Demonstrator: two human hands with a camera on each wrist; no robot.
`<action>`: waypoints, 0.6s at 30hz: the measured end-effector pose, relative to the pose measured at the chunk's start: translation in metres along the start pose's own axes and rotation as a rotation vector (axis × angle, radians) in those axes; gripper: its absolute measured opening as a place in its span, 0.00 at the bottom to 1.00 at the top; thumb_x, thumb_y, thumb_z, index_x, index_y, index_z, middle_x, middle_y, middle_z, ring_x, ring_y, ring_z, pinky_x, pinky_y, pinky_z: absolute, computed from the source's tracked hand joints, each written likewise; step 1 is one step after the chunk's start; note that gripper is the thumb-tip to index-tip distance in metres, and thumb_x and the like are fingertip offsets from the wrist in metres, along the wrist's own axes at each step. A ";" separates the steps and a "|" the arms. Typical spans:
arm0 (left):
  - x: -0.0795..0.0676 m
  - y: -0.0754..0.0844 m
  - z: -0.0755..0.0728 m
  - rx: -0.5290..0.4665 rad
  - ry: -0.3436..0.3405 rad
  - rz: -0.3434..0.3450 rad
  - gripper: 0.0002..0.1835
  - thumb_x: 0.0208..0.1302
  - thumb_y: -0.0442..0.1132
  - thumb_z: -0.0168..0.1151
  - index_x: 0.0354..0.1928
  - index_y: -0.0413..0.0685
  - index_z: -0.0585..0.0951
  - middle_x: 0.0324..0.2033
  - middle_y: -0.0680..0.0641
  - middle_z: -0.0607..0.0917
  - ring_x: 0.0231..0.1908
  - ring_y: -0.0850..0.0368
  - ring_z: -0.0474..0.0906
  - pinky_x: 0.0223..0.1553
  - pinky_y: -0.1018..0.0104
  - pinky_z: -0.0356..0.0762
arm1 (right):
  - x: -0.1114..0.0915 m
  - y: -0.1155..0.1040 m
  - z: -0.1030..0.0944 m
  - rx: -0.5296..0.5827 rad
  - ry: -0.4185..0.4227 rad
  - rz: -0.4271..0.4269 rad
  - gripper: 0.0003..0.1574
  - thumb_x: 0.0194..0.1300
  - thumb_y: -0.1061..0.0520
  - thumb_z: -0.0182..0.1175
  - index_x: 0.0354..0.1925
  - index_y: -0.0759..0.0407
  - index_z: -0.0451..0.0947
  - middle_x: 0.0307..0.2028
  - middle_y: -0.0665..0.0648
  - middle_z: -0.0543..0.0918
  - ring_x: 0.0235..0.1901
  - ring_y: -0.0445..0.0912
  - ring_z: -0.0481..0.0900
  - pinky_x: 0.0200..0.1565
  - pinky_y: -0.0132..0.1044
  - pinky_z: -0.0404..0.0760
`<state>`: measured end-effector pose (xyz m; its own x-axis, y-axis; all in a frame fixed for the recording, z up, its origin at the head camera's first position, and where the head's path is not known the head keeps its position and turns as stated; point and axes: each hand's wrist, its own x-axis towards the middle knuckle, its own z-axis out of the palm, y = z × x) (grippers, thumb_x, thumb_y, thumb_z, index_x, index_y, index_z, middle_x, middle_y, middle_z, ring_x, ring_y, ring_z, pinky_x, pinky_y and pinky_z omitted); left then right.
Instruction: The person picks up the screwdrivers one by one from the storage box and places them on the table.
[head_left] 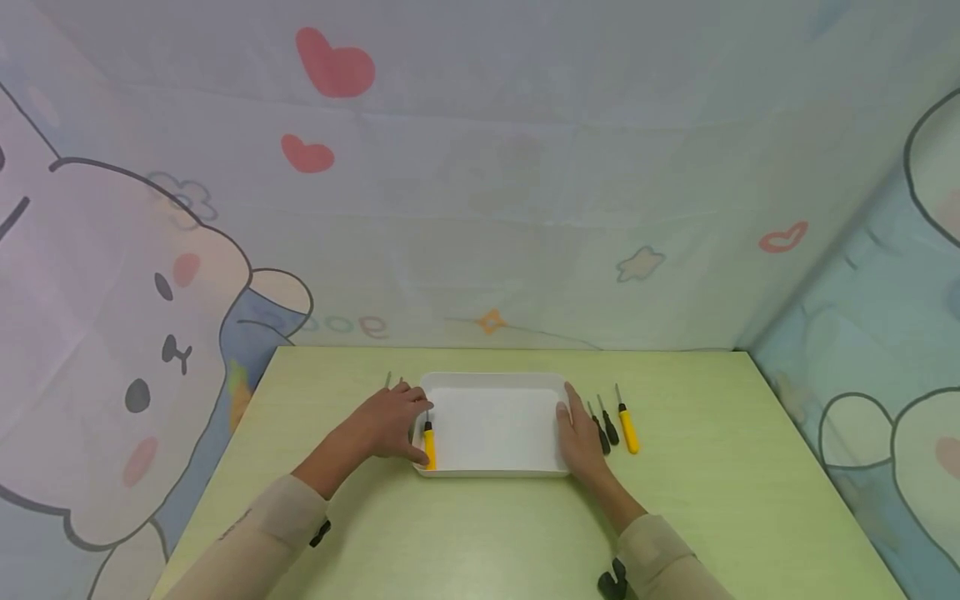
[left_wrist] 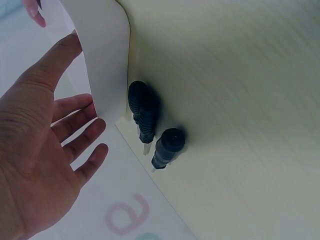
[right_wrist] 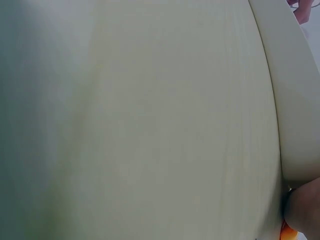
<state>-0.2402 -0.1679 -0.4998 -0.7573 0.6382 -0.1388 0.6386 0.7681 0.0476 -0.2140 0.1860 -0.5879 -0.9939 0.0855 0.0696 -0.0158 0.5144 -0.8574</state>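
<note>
A shallow white tray (head_left: 495,429) lies on the table between both hands. Inside its left end lies a yellow-and-black screwdriver (head_left: 430,446). My left hand (head_left: 393,422) reaches over the left rim with thumb and fingers spread about that screwdriver; in the left wrist view the thumb and two fingers pass behind the tray wall (left_wrist: 107,60), their tips hidden. My right hand (head_left: 579,433) holds the tray's right side, thumb over the rim and fingers along the outside. The right wrist view shows only part of this hand (right_wrist: 306,207) beside the tray wall (right_wrist: 295,100).
Right of the tray lie two black screwdrivers (head_left: 608,428) and a yellow one (head_left: 628,429). Several black-handled screwdrivers (left_wrist: 170,142) lie just left of the tray, mostly hidden in the head view. Behind the light green table (head_left: 495,533) hangs a printed cloth (head_left: 480,167).
</note>
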 end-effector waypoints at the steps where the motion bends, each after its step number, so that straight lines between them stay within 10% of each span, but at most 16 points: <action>1: 0.001 0.000 0.001 0.005 -0.002 -0.003 0.50 0.52 0.69 0.79 0.69 0.42 0.79 0.65 0.42 0.78 0.61 0.42 0.73 0.61 0.40 0.76 | 0.000 0.000 0.000 0.002 0.001 -0.002 0.37 0.88 0.47 0.39 0.85 0.56 0.49 0.82 0.63 0.58 0.80 0.62 0.56 0.78 0.60 0.55; 18: 0.008 0.010 0.006 0.076 -0.049 -0.048 0.39 0.49 0.70 0.80 0.56 0.52 0.85 0.54 0.50 0.82 0.56 0.46 0.73 0.59 0.47 0.75 | 0.001 0.001 0.000 0.011 0.005 -0.011 0.37 0.88 0.48 0.39 0.85 0.57 0.50 0.81 0.64 0.59 0.80 0.62 0.56 0.78 0.60 0.55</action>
<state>-0.2391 -0.1553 -0.5059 -0.7807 0.5962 -0.1874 0.6119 0.7901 -0.0353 -0.2147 0.1863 -0.5890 -0.9931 0.0841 0.0818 -0.0281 0.5056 -0.8623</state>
